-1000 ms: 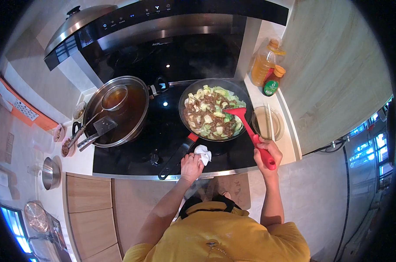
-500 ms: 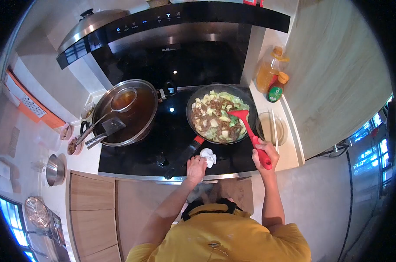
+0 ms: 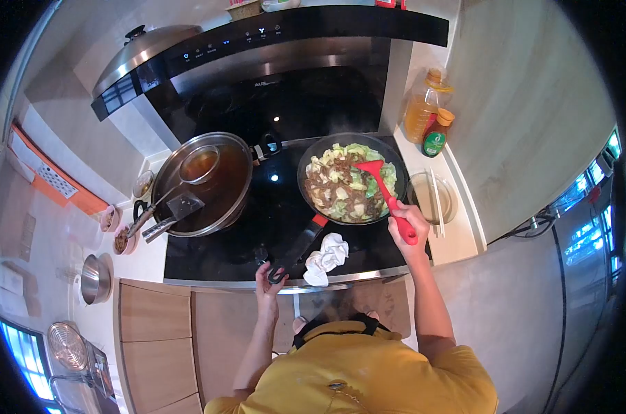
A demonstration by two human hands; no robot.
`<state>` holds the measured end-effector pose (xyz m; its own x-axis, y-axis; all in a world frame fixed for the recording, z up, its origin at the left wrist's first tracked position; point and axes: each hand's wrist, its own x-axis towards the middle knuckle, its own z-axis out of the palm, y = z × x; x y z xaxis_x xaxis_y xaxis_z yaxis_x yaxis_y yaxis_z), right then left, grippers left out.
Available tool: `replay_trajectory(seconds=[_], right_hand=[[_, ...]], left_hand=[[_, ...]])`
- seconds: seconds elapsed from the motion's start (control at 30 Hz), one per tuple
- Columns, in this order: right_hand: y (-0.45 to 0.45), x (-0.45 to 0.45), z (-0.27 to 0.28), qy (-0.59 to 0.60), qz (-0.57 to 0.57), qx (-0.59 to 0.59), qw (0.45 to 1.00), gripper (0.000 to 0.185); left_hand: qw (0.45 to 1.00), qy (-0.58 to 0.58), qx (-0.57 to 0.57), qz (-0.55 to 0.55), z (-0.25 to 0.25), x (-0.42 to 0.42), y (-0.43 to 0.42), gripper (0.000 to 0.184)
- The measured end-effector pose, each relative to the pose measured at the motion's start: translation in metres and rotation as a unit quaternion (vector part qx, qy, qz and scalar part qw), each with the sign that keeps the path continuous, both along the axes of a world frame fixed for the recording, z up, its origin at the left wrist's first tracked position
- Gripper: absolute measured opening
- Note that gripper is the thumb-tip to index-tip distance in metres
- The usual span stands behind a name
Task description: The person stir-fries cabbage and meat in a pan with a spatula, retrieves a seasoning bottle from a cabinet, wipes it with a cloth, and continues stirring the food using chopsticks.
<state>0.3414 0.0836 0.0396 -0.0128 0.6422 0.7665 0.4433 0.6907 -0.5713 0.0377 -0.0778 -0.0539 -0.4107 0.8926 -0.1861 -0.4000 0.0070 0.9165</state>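
My right hand (image 3: 408,224) is wrapped round the handle of a red spatula (image 3: 382,181), whose head rests on the food in a dark frying pan (image 3: 304,181). Cabbage pieces and brown meat strips (image 3: 340,183) fill the pan. At the hob's front edge, my left hand (image 3: 269,279) has its fingers and thumb closed about the end of the pan's black handle (image 3: 309,240). A crumpled white cloth (image 3: 326,259) lies right of that handle, apart from both hands.
To the left on the black hob (image 3: 271,207) stands a wide pot of brown liquid (image 3: 226,200) with a strainer (image 3: 200,164) and slotted turner (image 3: 185,205). At right are bottles (image 3: 435,134) and a bowl (image 3: 449,200) with chopsticks (image 3: 437,196) across it. A metal bowl (image 3: 95,279) sits left.
My left hand has left the white cloth and moved left to the handle's end. The cloth now lies more spread out. The spatula head has shifted slightly up and left in the food.
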Motion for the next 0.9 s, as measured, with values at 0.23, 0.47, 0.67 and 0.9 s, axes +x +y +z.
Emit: replay_trajectory(seconds=[0.23,0.47,0.67,0.9], right_hand=[[0.017,-0.006,0.005,0.136,-0.044,0.042,0.989,0.017],[0.073,-0.040,-0.005,0.221,0.037,-0.116,0.968,0.010],[0.027,-0.037,0.021,-0.024,0.169,-0.020,0.985,0.015],[-0.029,0.016,0.048,-0.107,0.231,-0.064,0.965,0.020]], left_hand=[[0.981,0.180,-0.067,-0.041,0.051,0.007,0.012,0.049],[0.935,0.348,-0.025,-0.069,0.050,-0.026,0.040,0.034],[0.927,0.358,-0.048,-0.102,0.048,-0.042,0.052,0.033],[0.885,0.463,-0.047,-0.025,0.049,-0.030,0.050,0.032]])
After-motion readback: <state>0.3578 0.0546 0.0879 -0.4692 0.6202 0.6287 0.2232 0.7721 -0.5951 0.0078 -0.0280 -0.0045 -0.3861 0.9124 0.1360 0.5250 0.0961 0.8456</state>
